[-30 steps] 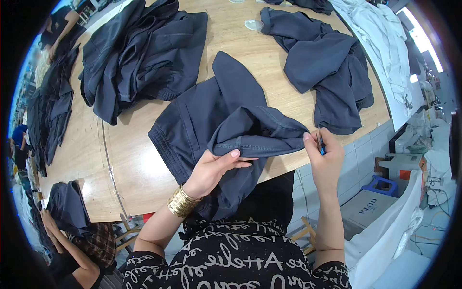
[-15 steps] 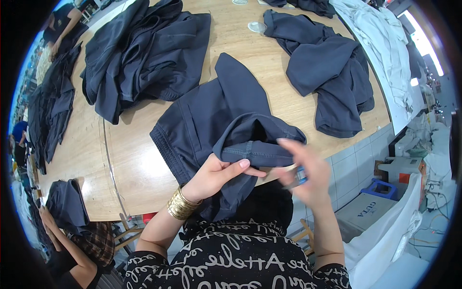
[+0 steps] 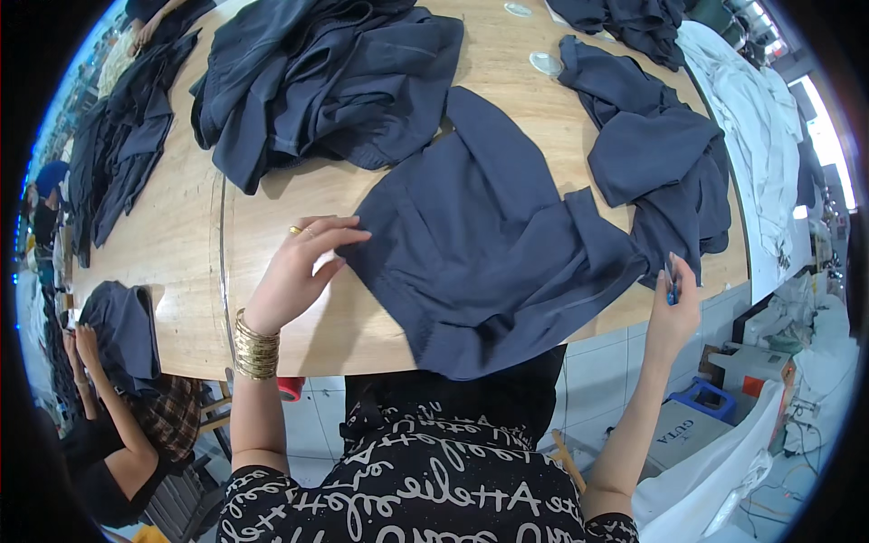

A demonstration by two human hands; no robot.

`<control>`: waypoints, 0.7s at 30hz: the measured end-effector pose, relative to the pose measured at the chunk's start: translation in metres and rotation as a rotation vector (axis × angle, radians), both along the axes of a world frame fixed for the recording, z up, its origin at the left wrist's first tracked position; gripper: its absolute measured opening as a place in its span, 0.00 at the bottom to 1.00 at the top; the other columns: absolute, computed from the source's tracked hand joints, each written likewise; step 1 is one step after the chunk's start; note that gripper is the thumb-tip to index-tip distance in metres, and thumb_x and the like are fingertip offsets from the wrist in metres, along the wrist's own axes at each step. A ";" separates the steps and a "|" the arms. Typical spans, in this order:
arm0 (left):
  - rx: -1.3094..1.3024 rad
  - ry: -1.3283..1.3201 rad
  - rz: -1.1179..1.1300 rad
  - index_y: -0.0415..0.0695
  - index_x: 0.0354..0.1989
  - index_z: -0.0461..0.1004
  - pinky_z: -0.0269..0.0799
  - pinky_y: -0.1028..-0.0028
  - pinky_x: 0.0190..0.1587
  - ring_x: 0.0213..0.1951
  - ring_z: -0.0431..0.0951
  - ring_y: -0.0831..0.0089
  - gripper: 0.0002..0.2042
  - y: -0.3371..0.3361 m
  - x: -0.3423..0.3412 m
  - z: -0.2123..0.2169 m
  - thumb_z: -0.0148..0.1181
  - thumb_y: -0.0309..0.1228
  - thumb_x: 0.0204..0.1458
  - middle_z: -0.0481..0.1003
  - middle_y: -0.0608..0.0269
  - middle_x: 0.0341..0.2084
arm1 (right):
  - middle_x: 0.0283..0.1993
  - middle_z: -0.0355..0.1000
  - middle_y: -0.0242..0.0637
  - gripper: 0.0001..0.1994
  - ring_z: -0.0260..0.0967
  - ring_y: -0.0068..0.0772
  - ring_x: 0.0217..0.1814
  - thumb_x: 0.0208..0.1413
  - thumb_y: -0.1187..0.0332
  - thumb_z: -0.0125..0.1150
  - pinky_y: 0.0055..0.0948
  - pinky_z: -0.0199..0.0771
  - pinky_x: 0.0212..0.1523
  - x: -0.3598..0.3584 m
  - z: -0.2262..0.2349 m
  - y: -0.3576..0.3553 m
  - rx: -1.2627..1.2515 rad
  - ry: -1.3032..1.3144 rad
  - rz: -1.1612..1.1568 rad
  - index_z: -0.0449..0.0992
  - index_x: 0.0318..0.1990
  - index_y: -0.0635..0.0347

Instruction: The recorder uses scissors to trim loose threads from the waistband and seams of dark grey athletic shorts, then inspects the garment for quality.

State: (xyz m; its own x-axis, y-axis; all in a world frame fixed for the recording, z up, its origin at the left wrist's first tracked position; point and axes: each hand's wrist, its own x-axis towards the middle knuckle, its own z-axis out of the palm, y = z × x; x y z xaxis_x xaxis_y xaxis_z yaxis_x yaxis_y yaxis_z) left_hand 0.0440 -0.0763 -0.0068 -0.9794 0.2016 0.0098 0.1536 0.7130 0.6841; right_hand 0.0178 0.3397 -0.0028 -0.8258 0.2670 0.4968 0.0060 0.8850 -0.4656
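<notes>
Dark grey shorts with a gathered elastic waistband lie spread at the table's front edge, one side folded and rumpled. My left hand is at their left edge, its fingertips at the cloth and the thumb apart from the fingers. At the right end of the shorts, my right hand is closed around small thread snips with a blue part. The snips' blades point up past the fingers, next to the hem. Whether the right fingers also touch the cloth is hard to make out.
A large heap of dark garments lies at the back left, another dark garment at the right. White cloth hangs beyond the table's right edge. At far left, a co-worker's hands handle a dark piece.
My left hand has let go of the turned leg hem and moved left to the edge. The shorts now lie flatter and more spread. My right hand moved right, still with the snips.
</notes>
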 end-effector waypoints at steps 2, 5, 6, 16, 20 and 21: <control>-0.191 -0.036 -0.100 0.55 0.49 0.72 0.55 0.59 0.61 0.60 0.58 0.53 0.25 -0.003 0.006 -0.015 0.61 0.18 0.39 0.64 0.61 0.56 | 0.33 0.73 0.35 0.10 0.68 0.26 0.31 0.48 0.77 0.60 0.25 0.67 0.33 0.009 0.003 -0.028 -0.096 -0.046 0.207 0.75 0.40 0.60; -0.297 -0.011 -0.093 0.60 0.48 0.73 0.43 0.53 0.65 0.64 0.51 0.53 0.28 0.009 0.011 -0.016 0.62 0.18 0.37 0.55 0.62 0.62 | 0.30 0.71 0.36 0.13 0.70 0.30 0.32 0.44 0.70 0.65 0.28 0.70 0.35 0.039 0.010 -0.099 -0.226 -0.315 0.619 0.75 0.39 0.59; -0.331 0.057 -0.088 0.61 0.48 0.73 0.41 0.52 0.66 0.64 0.50 0.53 0.28 0.015 0.008 -0.018 0.62 0.18 0.36 0.54 0.62 0.62 | 0.30 0.70 0.37 0.19 0.71 0.33 0.28 0.41 0.64 0.68 0.29 0.72 0.30 0.054 0.002 -0.117 -0.270 -0.380 0.732 0.74 0.41 0.59; -0.302 0.073 -0.204 0.58 0.42 0.76 0.37 0.51 0.66 0.65 0.50 0.56 0.23 0.030 -0.009 -0.008 0.67 0.24 0.33 0.57 0.63 0.61 | 0.34 0.61 0.38 0.40 0.70 0.34 0.22 0.30 0.66 0.70 0.30 0.73 0.23 0.096 -0.057 -0.130 0.094 -0.543 0.828 0.60 0.58 0.54; -0.013 0.044 -0.434 0.54 0.38 0.76 0.44 0.53 0.62 0.59 0.59 0.62 0.13 0.067 -0.011 -0.008 0.65 0.34 0.40 0.64 0.66 0.55 | 0.35 0.61 0.37 0.41 0.70 0.35 0.24 0.29 0.67 0.70 0.31 0.73 0.24 0.100 -0.062 -0.130 0.097 -0.526 0.804 0.60 0.59 0.52; -0.032 0.071 -0.363 0.54 0.36 0.76 0.47 0.56 0.59 0.54 0.61 0.64 0.12 0.079 -0.013 -0.019 0.65 0.33 0.40 0.65 0.67 0.50 | 0.35 0.61 0.37 0.41 0.70 0.35 0.24 0.28 0.67 0.70 0.31 0.73 0.25 0.100 -0.062 -0.132 0.083 -0.501 0.798 0.60 0.59 0.52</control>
